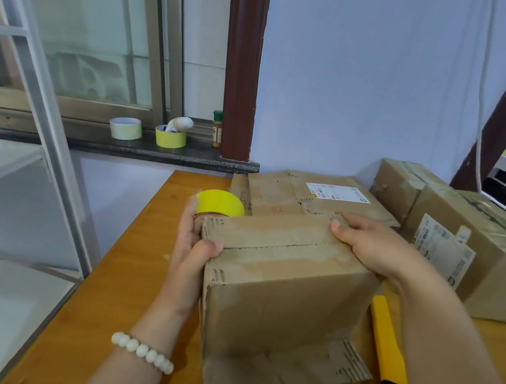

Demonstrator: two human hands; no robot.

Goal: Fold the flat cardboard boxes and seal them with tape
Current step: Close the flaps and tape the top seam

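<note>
While the person stands at the near edge of a wooden table (112, 302), a worn brown cardboard box (287, 298) stands upright in the table's middle, between both hands. Its surface is scuffed, with pale patches where old tape was torn away. The top flaps are closed and meet in a dark seam (286, 247). That seam, and the box's long axis, runs left to right, parallel to the near edge. A broad side faces the person, and a bottom flap (264, 374) lies splayed on the table towards them.

The left hand (191, 255) grasps a yellow tape roll (219, 202) against the box's left end, thumb hooked on the top corner. Its fingers are hidden behind the roll. The right hand (379, 246) is released, pressing down on the top's far right part with thumb and fingers stretched leftwards.

A yellow utility knife (387, 341) lies just right of the box, pointing away from the near edge. Flat cardboard (278, 192) lies near the far edge, and sealed boxes (493, 265) sit at the far right corner, partly cut off. Their labels are too small to read.
</note>
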